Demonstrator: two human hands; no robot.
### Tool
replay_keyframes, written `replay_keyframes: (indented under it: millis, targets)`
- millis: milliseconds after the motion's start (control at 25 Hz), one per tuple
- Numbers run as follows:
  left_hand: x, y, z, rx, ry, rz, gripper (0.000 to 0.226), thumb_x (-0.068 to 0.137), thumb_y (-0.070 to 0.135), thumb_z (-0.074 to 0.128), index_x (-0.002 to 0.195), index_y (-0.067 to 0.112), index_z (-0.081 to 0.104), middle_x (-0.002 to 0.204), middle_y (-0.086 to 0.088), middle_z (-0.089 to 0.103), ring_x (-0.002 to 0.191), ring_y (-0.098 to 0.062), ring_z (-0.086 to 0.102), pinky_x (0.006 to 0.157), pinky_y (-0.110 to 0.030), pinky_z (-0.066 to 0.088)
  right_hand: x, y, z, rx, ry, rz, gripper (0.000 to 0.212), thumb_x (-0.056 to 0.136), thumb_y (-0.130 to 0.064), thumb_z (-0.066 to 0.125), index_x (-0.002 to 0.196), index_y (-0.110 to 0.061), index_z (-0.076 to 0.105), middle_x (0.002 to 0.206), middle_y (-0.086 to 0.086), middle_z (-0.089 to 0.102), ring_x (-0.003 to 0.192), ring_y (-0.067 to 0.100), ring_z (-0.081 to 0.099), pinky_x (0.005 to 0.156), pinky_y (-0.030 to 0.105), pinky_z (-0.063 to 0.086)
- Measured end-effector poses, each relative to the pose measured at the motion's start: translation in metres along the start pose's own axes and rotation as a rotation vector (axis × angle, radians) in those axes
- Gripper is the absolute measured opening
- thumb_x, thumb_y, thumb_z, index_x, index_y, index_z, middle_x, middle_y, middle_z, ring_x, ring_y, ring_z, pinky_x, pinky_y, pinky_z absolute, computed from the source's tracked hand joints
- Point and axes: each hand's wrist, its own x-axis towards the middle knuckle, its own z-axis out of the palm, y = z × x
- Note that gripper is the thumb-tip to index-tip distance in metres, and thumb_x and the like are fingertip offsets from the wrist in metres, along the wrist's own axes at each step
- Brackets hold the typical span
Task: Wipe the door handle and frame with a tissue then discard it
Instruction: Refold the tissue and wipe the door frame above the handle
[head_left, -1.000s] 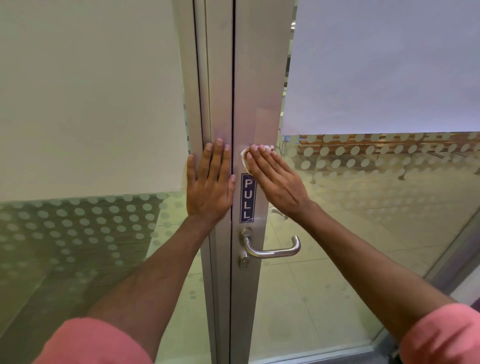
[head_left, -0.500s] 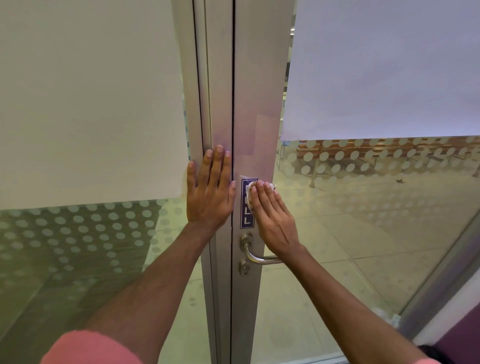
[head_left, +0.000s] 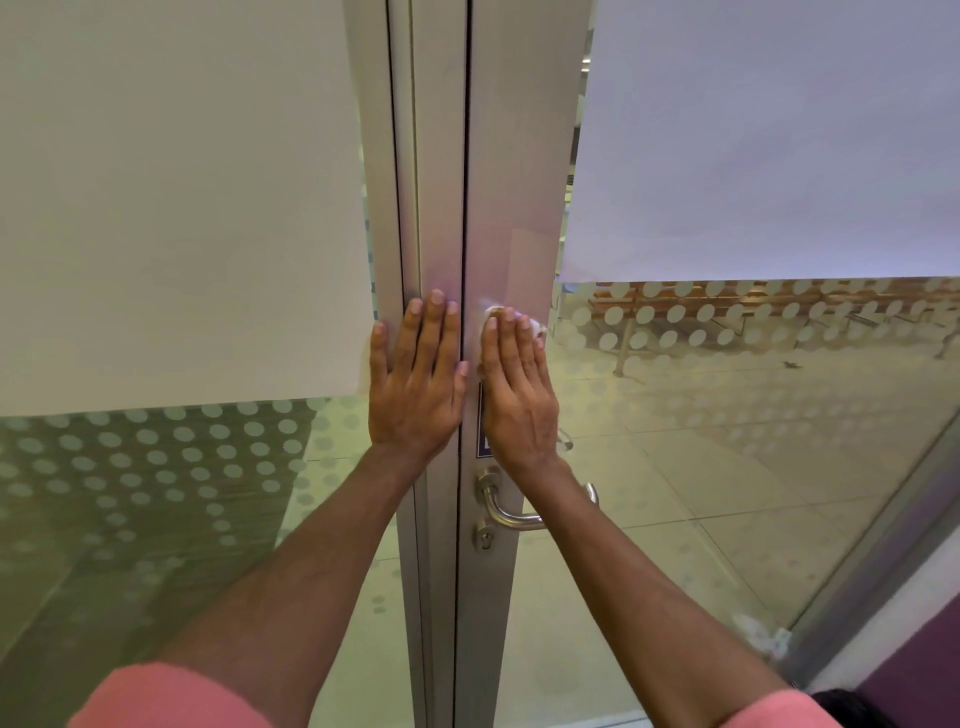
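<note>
A silver metal door frame (head_left: 511, 156) runs up the middle of the view. My right hand (head_left: 517, 395) lies flat on it, pressing a white tissue (head_left: 535, 327) whose edge peeks out past my fingertips; the hand covers most of the blue PULL sign (head_left: 483, 444). My left hand (head_left: 418, 379) rests flat, fingers spread, on the neighbouring frame post, holding nothing. Below my right wrist sits the silver lever handle (head_left: 506, 512), partly hidden by my forearm, with a keyhole (head_left: 484, 540) under it.
Glass panels with frosted bands and dot patterns flank the frame on both sides. Through the right glass I see a tiled floor and wooden benches (head_left: 727, 301). A purple wall edge (head_left: 914, 670) stands at the lower right.
My right hand with the tissue slid down the frame over the PULL sign, then back up above it. My left hand has stayed flat on the post.
</note>
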Motion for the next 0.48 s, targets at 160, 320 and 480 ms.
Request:
replay_keyframes:
  millis: [160, 320, 480]
  targets:
    - [0.0, -0.001, -0.001, 0.0, 0.005, -0.002, 0.062, 0.105, 0.038, 0.02, 0.157, 0.012, -0.002, 0.164, -0.004, -0.013, 0.152, -0.02, -0.009, 0.123, -0.046, -0.007, 0.001, 0.021, -0.009, -0.088, -0.109, -0.179, 0.063, 0.098, -0.005, 0.047, 0.15, -0.009, 0.011, 0.157, 0.011, 0.013, 0.148, 0.021, 0.008, 0.122, 0.039, 0.016]
    - [0.0, 0.0, 0.0, 0.004, 0.008, 0.009, 0.062, 0.105, 0.038, 0.02, 0.157, 0.012, -0.002, 0.164, -0.005, -0.012, 0.152, -0.02, -0.008, 0.123, -0.046, -0.006, 0.038, 0.033, -0.014, -0.067, -0.012, -0.005, 0.052, 0.105, -0.017, 0.037, 0.15, -0.003, 0.015, 0.158, 0.016, 0.022, 0.148, 0.024, 0.011, 0.122, 0.04, 0.016]
    - [0.0, -0.001, 0.001, 0.006, 0.008, 0.009, 0.062, 0.105, 0.038, 0.021, 0.157, 0.012, -0.001, 0.164, -0.005, -0.011, 0.152, -0.02, -0.008, 0.123, -0.046, -0.005, 0.032, 0.04, -0.009, -0.046, -0.022, -0.102, 0.055, 0.104, -0.016, 0.04, 0.151, -0.005, 0.012, 0.159, 0.013, 0.013, 0.149, 0.025, 0.01, 0.122, 0.041, 0.015]
